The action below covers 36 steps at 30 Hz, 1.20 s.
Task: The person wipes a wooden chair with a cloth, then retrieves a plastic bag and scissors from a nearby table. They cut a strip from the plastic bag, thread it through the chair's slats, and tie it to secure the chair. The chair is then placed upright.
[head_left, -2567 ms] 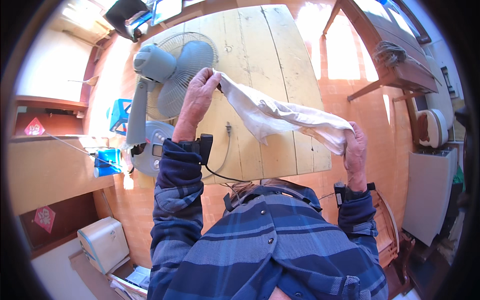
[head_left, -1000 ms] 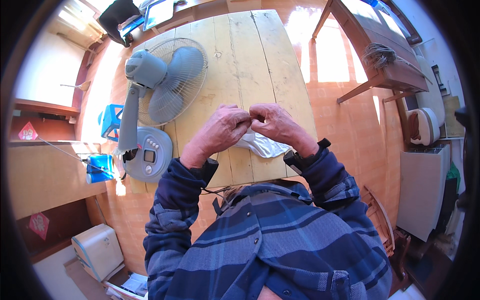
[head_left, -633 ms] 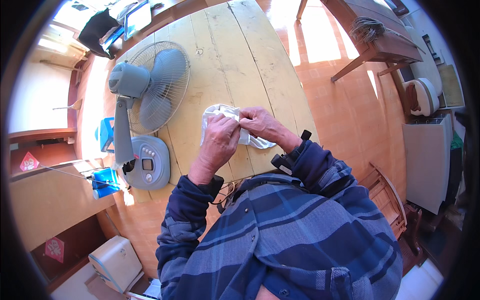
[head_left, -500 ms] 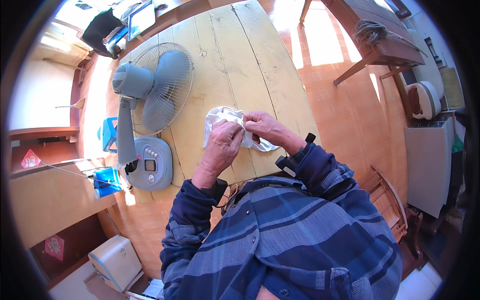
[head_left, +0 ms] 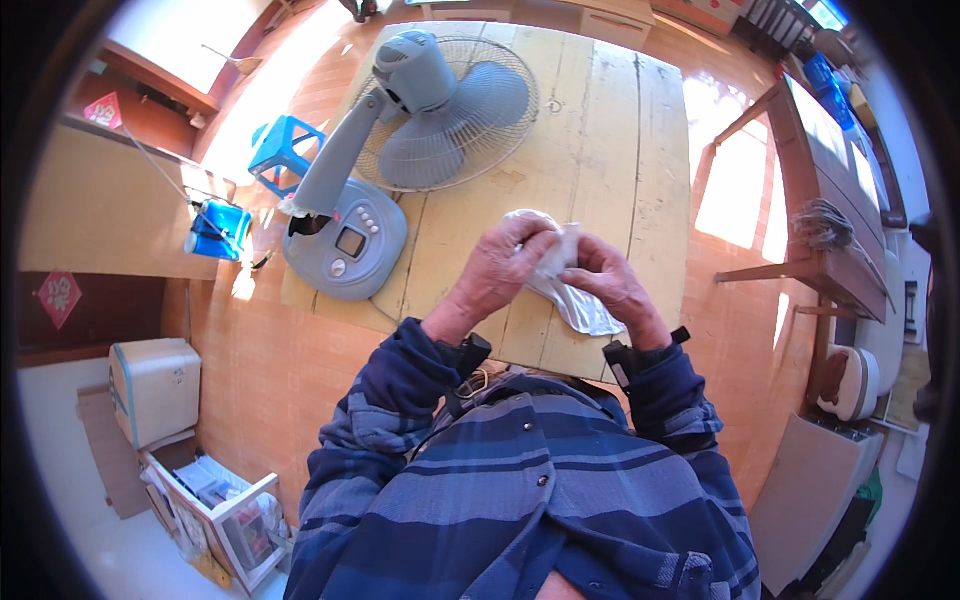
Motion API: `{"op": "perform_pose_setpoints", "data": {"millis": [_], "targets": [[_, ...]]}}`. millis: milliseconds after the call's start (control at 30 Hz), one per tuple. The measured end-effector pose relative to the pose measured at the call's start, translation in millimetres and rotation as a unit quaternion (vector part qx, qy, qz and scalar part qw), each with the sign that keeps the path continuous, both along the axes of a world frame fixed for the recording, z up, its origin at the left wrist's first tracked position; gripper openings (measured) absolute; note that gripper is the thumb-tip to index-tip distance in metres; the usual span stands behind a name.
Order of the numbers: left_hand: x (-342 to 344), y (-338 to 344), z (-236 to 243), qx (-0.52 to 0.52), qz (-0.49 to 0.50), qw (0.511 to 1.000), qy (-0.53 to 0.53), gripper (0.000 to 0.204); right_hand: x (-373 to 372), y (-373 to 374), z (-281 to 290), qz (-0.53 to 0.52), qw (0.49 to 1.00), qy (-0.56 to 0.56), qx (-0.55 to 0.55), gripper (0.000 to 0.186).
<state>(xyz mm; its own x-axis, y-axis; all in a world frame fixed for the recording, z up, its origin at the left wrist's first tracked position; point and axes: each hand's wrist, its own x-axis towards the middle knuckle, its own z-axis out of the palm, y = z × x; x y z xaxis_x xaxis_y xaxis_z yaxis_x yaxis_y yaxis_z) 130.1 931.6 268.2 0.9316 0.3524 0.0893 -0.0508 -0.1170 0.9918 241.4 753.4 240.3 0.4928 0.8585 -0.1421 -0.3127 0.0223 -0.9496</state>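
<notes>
Both of my hands hold a bunched white cloth above the near edge of a pale wooden table. My left hand grips the upper left of the bundle, fingers curled over it. My right hand pinches it from the right, and a loose tail of cloth hangs below. The two hands touch each other over the cloth. A grey-blue pedestal fan lies on its side on the table to the left of my hands, its round base with buttons and a small display nearest my left hand.
A blue plastic stool and a blue box stand on the orange floor at left. Lower left are a beige appliance and a crate of items. A wooden desk and a chair stand to the right.
The cloth, earlier stretched wide between my hands, has been gathered into a small bundle. My hands came together and stay together; the view has shifted so the fan sits higher.
</notes>
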Motion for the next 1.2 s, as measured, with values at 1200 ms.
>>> {"op": "perform_pose_setpoints", "data": {"millis": [1200], "targets": [[-18.3, 33.9, -22.6, -0.037, -0.089, 0.991, 0.095, 0.014, -1.1, 21.2, -5.8, 0.041, 0.993, -0.099, -0.058, 0.022]]}}
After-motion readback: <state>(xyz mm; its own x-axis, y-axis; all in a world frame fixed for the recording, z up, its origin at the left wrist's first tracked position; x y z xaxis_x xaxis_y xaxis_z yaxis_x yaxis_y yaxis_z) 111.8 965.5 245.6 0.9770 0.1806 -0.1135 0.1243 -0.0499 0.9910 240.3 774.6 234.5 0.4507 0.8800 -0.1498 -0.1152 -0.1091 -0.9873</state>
